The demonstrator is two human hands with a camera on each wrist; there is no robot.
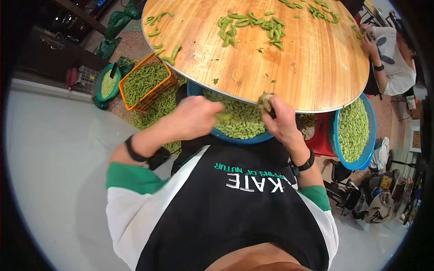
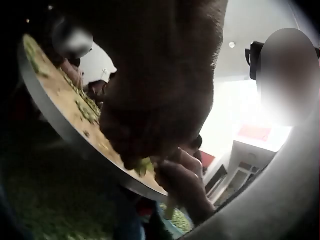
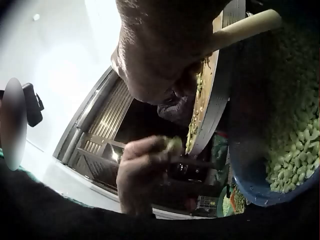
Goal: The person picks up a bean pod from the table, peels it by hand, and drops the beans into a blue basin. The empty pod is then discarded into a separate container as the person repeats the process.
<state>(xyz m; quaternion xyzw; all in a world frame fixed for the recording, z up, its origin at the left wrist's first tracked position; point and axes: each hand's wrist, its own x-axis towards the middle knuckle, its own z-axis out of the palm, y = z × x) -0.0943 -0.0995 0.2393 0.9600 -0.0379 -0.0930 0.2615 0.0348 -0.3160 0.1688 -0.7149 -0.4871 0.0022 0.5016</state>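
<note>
My left hand [image 1: 196,118] pinches a green bean pod [image 1: 224,116], blurred in the head view, over the near side of a blue basin [image 1: 242,138] of shelled green beans [image 1: 246,131]. To its right, my right hand [image 1: 282,119] grips a tool with a pale, round handle [image 3: 250,29] at the table's near edge. The handle's end juts out of the fist in the right wrist view; the tool's working end is hidden, so I cannot tell its kind. Both hands are apart in the head view, and the pod [image 2: 144,166] shows at the left fingertips in the left wrist view.
Several green pods [image 1: 273,34] lie on the round wooden table [image 1: 203,49]. An orange crate [image 1: 149,100] of pods stands left, beside loose pods on the floor. At right is another blue basket [image 1: 371,131] of beans; another person [image 1: 393,58] sits at the table's far right.
</note>
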